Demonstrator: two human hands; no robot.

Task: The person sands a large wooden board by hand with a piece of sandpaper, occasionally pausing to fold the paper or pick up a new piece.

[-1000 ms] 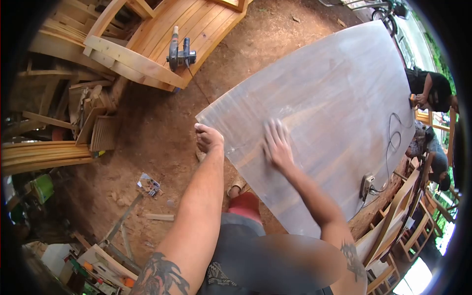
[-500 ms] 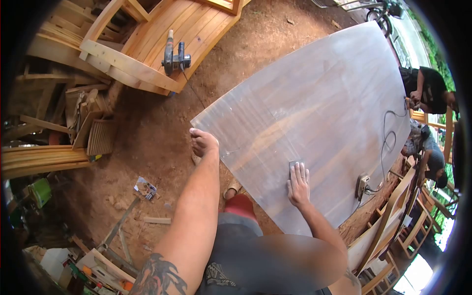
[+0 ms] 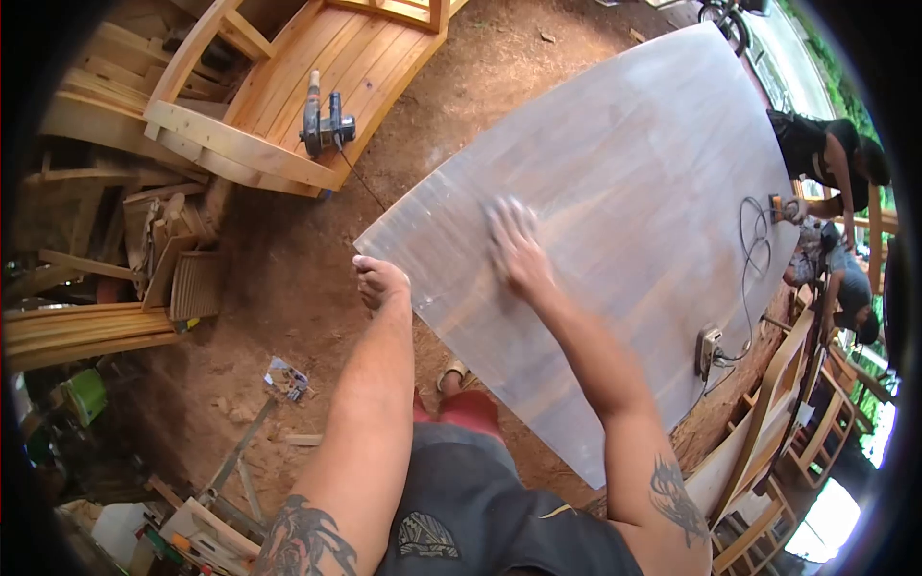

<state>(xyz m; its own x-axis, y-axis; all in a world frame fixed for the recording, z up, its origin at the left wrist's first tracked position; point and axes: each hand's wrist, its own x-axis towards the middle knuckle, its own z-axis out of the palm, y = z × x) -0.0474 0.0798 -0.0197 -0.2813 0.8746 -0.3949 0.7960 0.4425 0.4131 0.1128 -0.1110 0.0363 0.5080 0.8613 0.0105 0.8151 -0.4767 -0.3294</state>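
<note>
A large grey, dusty panel (image 3: pixel 615 211) with curved long edges lies in front of me. My left hand (image 3: pixel 382 280) grips the panel's near left corner, its thumb on top and the fingers curled by the edge. Farther in, my right hand (image 3: pixel 519 245) lies on the panel's surface, smeared by motion, with a dark flat pad (image 3: pixel 494 252) partly visible under its fingers. White dust coats the fingertips. On the panel's right edge sits a power outlet box (image 3: pixel 709 353) with plugs and a black cable (image 3: pixel 747 278).
A wooden bench-like frame (image 3: pixel 327 86) carries a blower (image 3: pixel 327 127) at the upper left. Wood scraps (image 3: pixel 173 240) are piled at left. Two other people work by the panel's right side, one hand (image 3: pixel 793 210) near a sanding tool. A motorcycle stands at the top right.
My right hand has slid up and to the left across the panel. My left hand stays at the corner. At the right, the other person's hand and tool have shifted slightly.
</note>
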